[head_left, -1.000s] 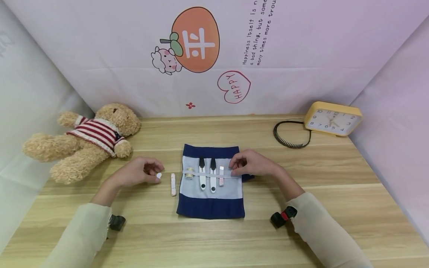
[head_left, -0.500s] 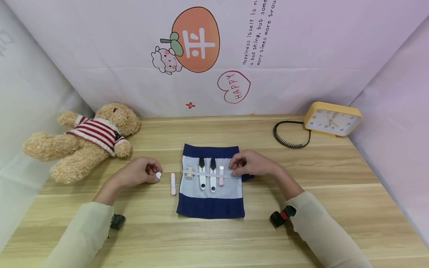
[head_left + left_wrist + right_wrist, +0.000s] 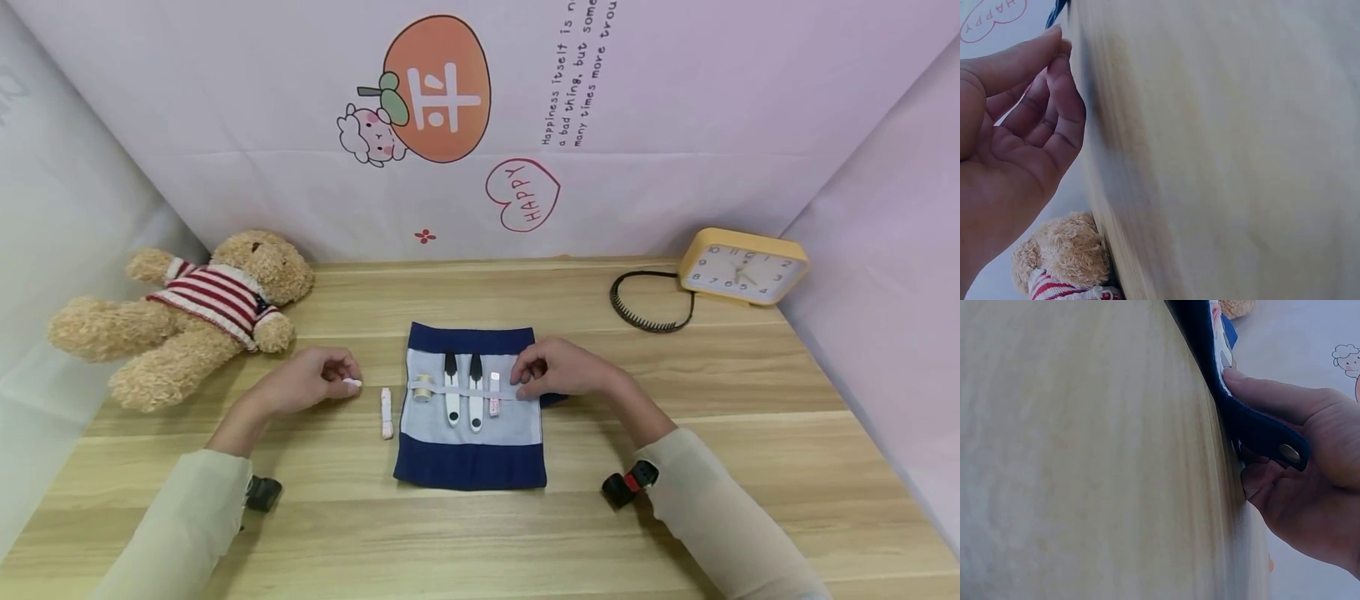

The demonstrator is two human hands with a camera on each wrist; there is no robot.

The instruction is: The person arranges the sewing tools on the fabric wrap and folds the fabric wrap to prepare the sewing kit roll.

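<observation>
My left hand pinches a small white round piece between thumb and fingertips, above the table left of the fabric roll; in the left wrist view the fingers hide it. The navy roll lies unfolded with a pale lining. Under its white elastic band sit a thread spool, two white thread snips with black tips, and a pink-and-white folded strip. My right hand grips the roll's right edge, thumb on the lining, beside a navy snap tab.
A folded pink-and-white strip lies between the left hand and the roll. A teddy bear in a striped sweater lies at the back left. A black toothed headband and a yellow clock are at the back right.
The white piece has turned in my left fingers, from its round face showing to a thin edge. My right hand and the roll have stayed in place.
</observation>
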